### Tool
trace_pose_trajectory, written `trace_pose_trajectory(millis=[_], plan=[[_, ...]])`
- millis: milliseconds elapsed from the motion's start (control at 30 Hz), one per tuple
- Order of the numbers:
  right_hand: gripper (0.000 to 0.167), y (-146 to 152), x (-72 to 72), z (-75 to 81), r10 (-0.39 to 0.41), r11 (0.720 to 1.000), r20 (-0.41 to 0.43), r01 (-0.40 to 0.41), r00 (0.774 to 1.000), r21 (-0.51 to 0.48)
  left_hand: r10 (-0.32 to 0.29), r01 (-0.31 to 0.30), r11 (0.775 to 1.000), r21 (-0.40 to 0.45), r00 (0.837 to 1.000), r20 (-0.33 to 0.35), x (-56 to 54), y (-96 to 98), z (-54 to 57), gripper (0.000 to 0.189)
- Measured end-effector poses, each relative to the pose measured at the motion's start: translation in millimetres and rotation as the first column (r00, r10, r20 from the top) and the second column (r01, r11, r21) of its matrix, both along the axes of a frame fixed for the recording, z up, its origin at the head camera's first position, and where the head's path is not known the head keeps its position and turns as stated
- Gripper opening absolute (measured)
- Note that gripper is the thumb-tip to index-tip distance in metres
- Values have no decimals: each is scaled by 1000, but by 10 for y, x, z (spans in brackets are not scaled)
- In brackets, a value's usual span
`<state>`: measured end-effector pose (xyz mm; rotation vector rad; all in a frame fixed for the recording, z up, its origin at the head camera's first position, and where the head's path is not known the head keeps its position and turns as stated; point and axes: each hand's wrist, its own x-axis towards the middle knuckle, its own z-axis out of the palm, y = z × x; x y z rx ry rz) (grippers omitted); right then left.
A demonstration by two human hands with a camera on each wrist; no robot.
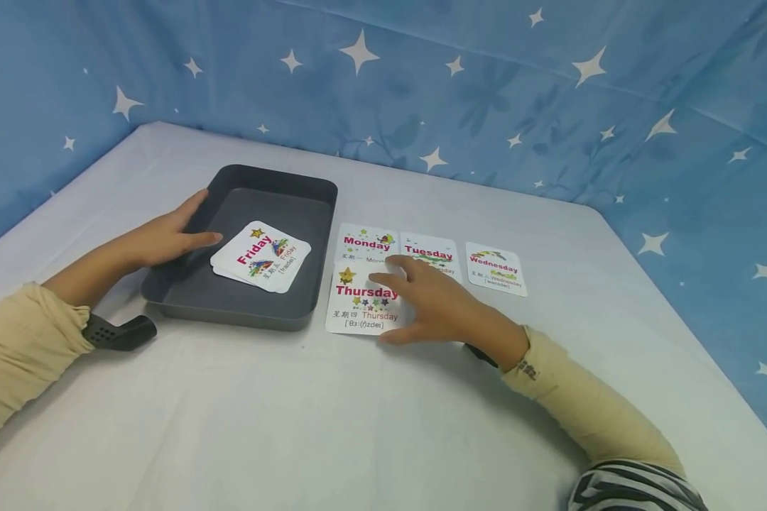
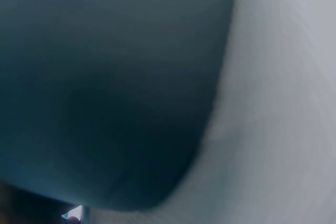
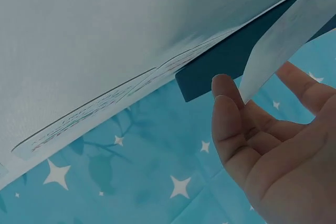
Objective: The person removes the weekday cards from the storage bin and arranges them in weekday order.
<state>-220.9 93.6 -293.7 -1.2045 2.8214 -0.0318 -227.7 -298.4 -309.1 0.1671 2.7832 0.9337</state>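
My left hand [image 1: 166, 238] grips the left rim of a dark grey tray [image 1: 233, 312], its thumb reaching inside. In the tray lies a small stack of cards, with the Friday card [image 1: 262, 259] on top. My right hand [image 1: 437, 301] pinches the right side of the Thursday card [image 1: 361, 301]. In the right wrist view that card [image 3: 286, 35] stands tilted up from the table between thumb and fingers. It overlaps the lower part of the Monday card [image 1: 366, 238]. The Tuesday card [image 1: 428, 248] lies beside Monday, partly behind my hand.
Farther right, the Wednesday card [image 1: 496, 268] lies slightly apart from Tuesday. A white cloth covers the table [image 1: 281, 419]. Blue curtain [image 1: 390, 92] with white stars hangs behind it and along its sides. The left wrist view is mostly filled by the tray's outer wall [image 2: 110, 77].
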Motion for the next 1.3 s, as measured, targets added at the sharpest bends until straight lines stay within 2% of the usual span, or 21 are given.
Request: trace_pose_trajectory(millis=[200, 400, 1300], plan=[[83, -23, 25, -23, -40, 998, 20, 39, 999, 57, -9, 9, 1000, 11, 1000, -9, 0, 0, 3, 91], [83, -19, 31, -51, -20, 994, 8, 19, 1000, 106, -10, 11, 1000, 16, 1000, -11, 4, 6, 5, 90], [85, -20, 38, -54, 30, 989, 55, -38, 998, 141, -11, 11, 999, 33, 1000, -19, 5, -8, -8, 90]])
